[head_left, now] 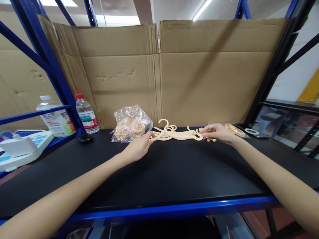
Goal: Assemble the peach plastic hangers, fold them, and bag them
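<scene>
While both bare arms stretch across a black shelf top (169, 172), a person grips a small stack of cream hangers (175, 134) lying flat near the far edge of the surface, roughly at its middle. The left hand (139, 146) closes its fingers narrowly on the stack's left end, and the right hand (216, 132) pinches the right end, fingers drawn close together. The hooks curl upward at the stack's centre, toward the cardboard sheets (199, 73) that wall off the far side.

Just left of the hangers, touching the cardboard, sits a crumpled clear bag (131, 124) of pale pieces. Farther left stand a small water bottle (86, 114) with a red cap and a larger white-capped bottle (56, 119) behind a blue rack post (53, 71); a small dark object (85, 138) lies just in front of the smaller bottle. Beyond the right hand rest a flat clear packet (234, 129) and a white ring (251, 131). A white tray (22, 151) sits at the far left.
</scene>
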Demonstrator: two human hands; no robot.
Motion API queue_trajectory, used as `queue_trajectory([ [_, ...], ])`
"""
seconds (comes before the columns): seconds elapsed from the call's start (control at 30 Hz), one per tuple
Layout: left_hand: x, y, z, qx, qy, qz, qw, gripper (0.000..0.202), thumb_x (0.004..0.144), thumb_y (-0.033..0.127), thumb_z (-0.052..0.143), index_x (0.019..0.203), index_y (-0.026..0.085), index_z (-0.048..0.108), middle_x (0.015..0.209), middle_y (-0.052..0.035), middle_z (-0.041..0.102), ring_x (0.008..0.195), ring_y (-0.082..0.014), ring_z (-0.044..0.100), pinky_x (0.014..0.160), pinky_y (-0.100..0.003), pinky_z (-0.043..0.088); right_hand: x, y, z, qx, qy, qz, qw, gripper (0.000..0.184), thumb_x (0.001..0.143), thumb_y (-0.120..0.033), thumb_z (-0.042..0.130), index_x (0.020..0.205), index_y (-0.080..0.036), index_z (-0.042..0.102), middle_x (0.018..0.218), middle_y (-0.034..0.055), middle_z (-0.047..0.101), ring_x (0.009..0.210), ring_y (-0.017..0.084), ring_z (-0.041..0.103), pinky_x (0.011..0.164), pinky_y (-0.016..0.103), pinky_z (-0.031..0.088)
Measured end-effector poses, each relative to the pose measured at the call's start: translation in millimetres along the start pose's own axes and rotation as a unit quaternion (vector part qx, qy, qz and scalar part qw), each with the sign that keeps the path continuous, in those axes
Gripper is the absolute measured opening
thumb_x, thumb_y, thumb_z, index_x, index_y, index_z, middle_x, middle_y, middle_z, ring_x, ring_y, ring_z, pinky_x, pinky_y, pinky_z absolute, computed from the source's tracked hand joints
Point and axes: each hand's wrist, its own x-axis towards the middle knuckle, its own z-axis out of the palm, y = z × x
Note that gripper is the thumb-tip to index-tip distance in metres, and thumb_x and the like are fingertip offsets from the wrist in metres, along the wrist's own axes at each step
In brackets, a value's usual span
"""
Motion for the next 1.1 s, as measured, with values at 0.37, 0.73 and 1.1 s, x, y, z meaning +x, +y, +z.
queue_trajectory([
  [0.37,-4,5,-0.8,0.085,-0.136,0.132,0.978,0.014,0.089,0.022,0.039,0.088,0.017,0.053,0.09,-0.008,0.057,0.077,-0.0204,0.052,0.071,-0.03,0.039,-3,0,-13,-0.3,-0.187,-0.013,0.935,0.029,0.07,-0.044,0.067,0.075,-0.016,0.07,0.07,0.0041,0.066,0.061,0.014,0.055,0.056,0.025,0.037],
  [0.73,2,-8,-7.8,0.003,-0.165,0.127,0.978,0.015,0.082,0.016,0.044,0.081,0.018,0.059,0.086,-0.005,0.055,0.075,-0.0177,0.052,0.068,-0.026,0.039,-3,3,-16,-0.309,-0.202,0.003,0.929,0.029,0.066,-0.046,0.069,0.071,-0.017,0.069,0.068,0.0034,0.065,0.062,0.016,0.055,0.057,0.027,0.037],
  [1.1,7,-26,-9.7,0.019,-0.161,0.129,0.978,0.017,0.08,0.012,0.043,0.082,0.018,0.059,0.086,-0.0052,0.058,0.077,-0.0176,0.055,0.068,-0.026,0.039,-3,1,-14,-0.297,-0.199,0.01,0.934,0.023,0.067,-0.039,0.069,0.071,-0.016,0.067,0.069,0.0043,0.067,0.064,0.017,0.058,0.058,0.027,0.04],
])
